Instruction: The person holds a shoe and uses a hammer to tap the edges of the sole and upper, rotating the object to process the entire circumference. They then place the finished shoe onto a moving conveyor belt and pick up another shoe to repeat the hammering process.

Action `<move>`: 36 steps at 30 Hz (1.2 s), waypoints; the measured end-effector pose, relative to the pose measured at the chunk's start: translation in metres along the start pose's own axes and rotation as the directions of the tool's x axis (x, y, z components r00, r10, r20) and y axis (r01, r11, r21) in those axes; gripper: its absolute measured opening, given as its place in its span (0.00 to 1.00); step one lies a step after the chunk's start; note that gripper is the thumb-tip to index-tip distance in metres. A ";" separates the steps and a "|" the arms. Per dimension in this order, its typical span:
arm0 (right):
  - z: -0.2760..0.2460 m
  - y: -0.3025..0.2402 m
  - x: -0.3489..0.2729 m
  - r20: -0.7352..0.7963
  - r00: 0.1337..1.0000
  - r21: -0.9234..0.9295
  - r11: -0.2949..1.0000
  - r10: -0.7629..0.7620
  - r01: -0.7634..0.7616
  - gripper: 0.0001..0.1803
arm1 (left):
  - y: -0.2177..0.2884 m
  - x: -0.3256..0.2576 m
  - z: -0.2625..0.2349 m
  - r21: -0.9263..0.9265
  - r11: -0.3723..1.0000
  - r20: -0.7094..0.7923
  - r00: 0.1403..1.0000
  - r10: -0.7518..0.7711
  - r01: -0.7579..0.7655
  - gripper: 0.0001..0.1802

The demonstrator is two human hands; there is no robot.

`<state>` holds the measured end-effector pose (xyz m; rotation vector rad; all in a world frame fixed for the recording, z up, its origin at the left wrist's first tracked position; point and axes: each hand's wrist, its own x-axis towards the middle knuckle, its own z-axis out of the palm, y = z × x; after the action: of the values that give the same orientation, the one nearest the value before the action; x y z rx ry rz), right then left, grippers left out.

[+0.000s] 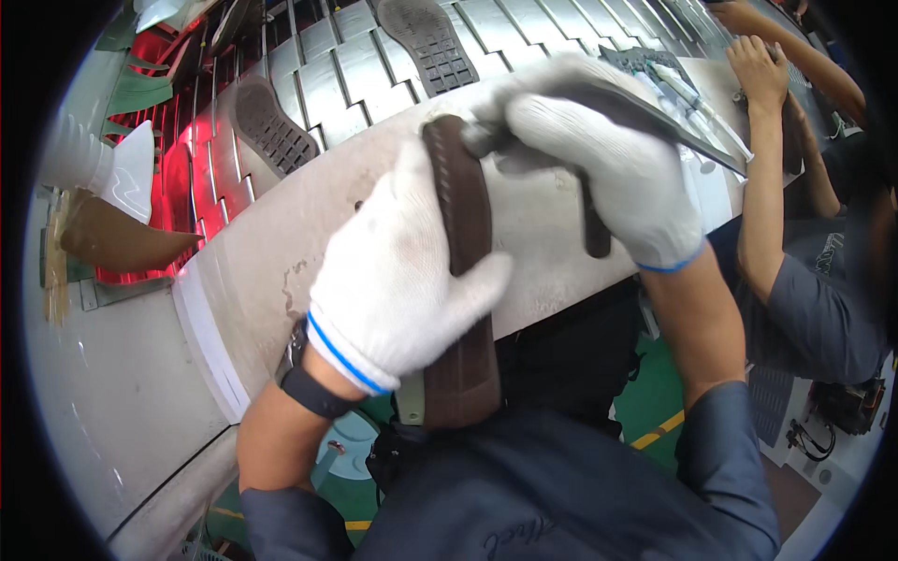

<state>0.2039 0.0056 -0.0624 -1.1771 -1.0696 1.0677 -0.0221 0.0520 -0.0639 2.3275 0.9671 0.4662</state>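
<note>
A dark brown shoe sole (465,224) is held on edge, upright in front of my body, its lower end close to my shirt. My left hand (388,266), in a white glove with a blue cuff line, grips it from the left side, thumb angled across its near face. In my white-gloved right hand (613,164) is a dark two-handled tool (645,107) that looks like pincers. The tool's blunt head is blurred and close to the sole's upper end; whether they touch I cannot tell. One handle points right, the other hangs below the palm.
Beyond the pale worktop (290,243) runs a slatted metal conveyor (346,70) carrying shoe soles (271,126). A curved brown piece (122,234) stands at left under red light. White-and-green brushes (687,93) lie at right, near another person's arm (767,196).
</note>
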 end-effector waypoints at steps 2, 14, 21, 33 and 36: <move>0.002 -0.010 0.010 0.047 0.999 -0.156 0.987 -0.021 0.029 0.15 | -0.001 0.008 -0.011 -0.034 0.995 0.194 0.977 -0.088 0.097 0.55; 0.045 -0.053 -0.084 -0.043 0.946 0.115 0.939 -0.322 0.325 0.27 | 0.040 -0.004 -0.082 -0.394 0.847 -0.112 0.933 0.341 -0.357 0.60; 0.042 -0.095 -0.130 -0.189 0.910 0.078 0.919 -0.368 0.387 0.30 | 0.050 -0.012 -0.065 -0.255 0.864 -0.187 0.898 0.397 -0.435 0.51; -0.006 -0.125 -0.153 -0.145 0.917 -0.058 0.929 -0.371 0.367 0.36 | 0.072 -0.031 -0.049 -0.105 0.786 -0.232 0.784 0.576 -0.609 0.48; -0.001 -0.124 -0.151 0.081 0.882 -0.178 0.864 -0.465 0.472 0.35 | 0.078 -0.036 -0.045 -0.089 0.787 -0.203 0.785 0.586 -0.611 0.47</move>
<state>0.1873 -0.1529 0.0509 -0.9742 -1.4246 0.6126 -0.0285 -0.0025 0.0161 2.4486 0.2033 0.9639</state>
